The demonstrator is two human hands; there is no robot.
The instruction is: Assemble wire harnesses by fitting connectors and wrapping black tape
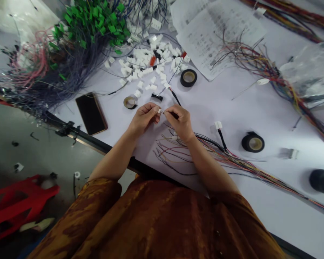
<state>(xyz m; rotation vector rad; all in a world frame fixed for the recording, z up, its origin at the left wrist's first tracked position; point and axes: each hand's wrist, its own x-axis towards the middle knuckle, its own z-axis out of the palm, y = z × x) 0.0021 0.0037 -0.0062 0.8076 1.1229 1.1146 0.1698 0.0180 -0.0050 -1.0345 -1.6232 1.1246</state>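
My left hand (146, 117) pinches a small white connector (159, 111) between thumb and fingers. Close against it, my right hand (179, 120) grips a thin wire (162, 113) whose end meets the connector; how far in it sits I cannot make out. Under my right wrist runs a wire harness (248, 164) of many colours, its loose ends fanned out on the table. Just beyond my hands lie a black connector (157, 97) and a black-sleeved cable (175, 96) with a white plug. A pile of white connectors (151, 61) spreads further back.
Tape rolls (189, 78) lie around my hands, another tape roll (253, 142) to the right. A phone (91, 113) rests near the table's edge at left. Green-tagged wires (97, 21) heap at back left, printed sheets (205, 39) at the back. A red stool (24, 201) stands on the floor.
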